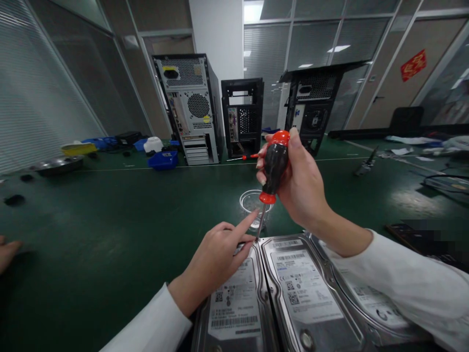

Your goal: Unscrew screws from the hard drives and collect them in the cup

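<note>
My right hand (302, 188) grips a black and orange screwdriver (274, 168) held upright, its tip set down at the far corner of the left hard drive (234, 298). My left hand (216, 259) rests on that drive, with its forefinger stretched out beside the screwdriver shaft. A second hard drive (304, 288) lies right next to the first, and a third (370, 303) shows under my right forearm. A clear plastic cup (251, 203) stands just behind the drives.
Three computer towers stand at the back of the green table: a grey one (192, 110) and two black ones (242, 117), (313, 110). Blue bins (163, 160), a metal bowl (58, 165) and another person's fingers (7, 252) are at the left. Cables and papers lie at the right.
</note>
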Demonstrator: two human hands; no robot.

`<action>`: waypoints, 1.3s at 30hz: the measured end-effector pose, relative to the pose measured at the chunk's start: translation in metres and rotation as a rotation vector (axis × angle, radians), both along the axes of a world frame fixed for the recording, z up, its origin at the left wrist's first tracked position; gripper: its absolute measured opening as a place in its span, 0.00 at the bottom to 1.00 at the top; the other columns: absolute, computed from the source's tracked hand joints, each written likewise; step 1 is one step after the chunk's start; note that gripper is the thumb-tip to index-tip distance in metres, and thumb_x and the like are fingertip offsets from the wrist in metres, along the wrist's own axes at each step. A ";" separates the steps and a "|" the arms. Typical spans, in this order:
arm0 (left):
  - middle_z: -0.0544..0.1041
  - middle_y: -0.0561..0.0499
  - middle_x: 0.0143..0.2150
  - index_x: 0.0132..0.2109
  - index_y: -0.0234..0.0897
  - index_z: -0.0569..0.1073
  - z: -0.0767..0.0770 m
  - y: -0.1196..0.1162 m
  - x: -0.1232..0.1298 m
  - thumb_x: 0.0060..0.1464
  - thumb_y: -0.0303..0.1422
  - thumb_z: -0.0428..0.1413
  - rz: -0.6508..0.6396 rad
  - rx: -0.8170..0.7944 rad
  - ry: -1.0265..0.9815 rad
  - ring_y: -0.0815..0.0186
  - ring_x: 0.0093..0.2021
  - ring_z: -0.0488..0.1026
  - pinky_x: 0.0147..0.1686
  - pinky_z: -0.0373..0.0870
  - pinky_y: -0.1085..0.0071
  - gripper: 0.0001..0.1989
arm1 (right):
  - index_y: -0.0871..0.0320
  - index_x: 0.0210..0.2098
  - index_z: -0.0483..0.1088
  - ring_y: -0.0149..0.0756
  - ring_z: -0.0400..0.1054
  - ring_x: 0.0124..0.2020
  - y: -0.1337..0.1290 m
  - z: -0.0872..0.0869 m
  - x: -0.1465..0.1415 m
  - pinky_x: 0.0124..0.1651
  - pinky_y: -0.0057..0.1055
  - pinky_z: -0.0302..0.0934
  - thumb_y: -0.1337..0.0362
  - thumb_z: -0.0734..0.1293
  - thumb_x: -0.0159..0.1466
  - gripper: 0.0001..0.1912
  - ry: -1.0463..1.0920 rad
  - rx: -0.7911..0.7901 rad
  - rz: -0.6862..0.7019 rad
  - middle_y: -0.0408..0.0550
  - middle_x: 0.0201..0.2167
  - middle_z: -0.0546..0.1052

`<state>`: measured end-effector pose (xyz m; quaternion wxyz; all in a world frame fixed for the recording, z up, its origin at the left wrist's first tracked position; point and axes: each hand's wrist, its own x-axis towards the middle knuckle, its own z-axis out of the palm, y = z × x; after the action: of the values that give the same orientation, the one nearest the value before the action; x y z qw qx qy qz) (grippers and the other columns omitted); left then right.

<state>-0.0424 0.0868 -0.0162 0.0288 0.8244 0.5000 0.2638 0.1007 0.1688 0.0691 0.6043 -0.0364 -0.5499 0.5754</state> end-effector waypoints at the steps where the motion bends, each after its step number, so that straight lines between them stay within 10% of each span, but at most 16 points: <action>1: 0.76 0.64 0.42 0.66 0.48 0.45 0.000 0.000 0.000 0.58 0.28 0.53 0.003 0.005 0.005 0.65 0.37 0.66 0.41 0.66 0.65 0.35 | 0.57 0.37 0.65 0.26 0.64 0.27 0.000 0.000 0.000 0.24 0.22 0.63 0.47 0.65 0.61 0.18 -0.005 -0.001 -0.004 0.43 0.31 0.69; 26: 0.76 0.56 0.40 0.63 0.37 0.52 0.000 -0.001 0.001 0.56 0.27 0.53 -0.016 0.146 0.098 0.66 0.36 0.72 0.38 0.68 0.64 0.30 | 0.50 0.46 0.65 0.27 0.64 0.30 -0.006 0.013 -0.008 0.29 0.23 0.64 0.62 0.60 0.66 0.09 -0.187 0.174 0.045 0.42 0.35 0.67; 39: 0.76 0.56 0.36 0.46 0.37 0.72 0.001 -0.001 0.000 0.56 0.28 0.54 0.029 0.455 -0.032 0.73 0.31 0.72 0.33 0.64 0.71 0.10 | 0.57 0.43 0.68 0.31 0.71 0.37 -0.001 0.034 0.017 0.42 0.32 0.71 0.64 0.66 0.61 0.10 -0.393 0.469 0.205 0.43 0.38 0.72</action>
<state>-0.0424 0.0858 -0.0154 -0.1540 0.7981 0.4387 0.3832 0.1181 0.1679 0.1033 0.4174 0.0490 -0.7746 0.4726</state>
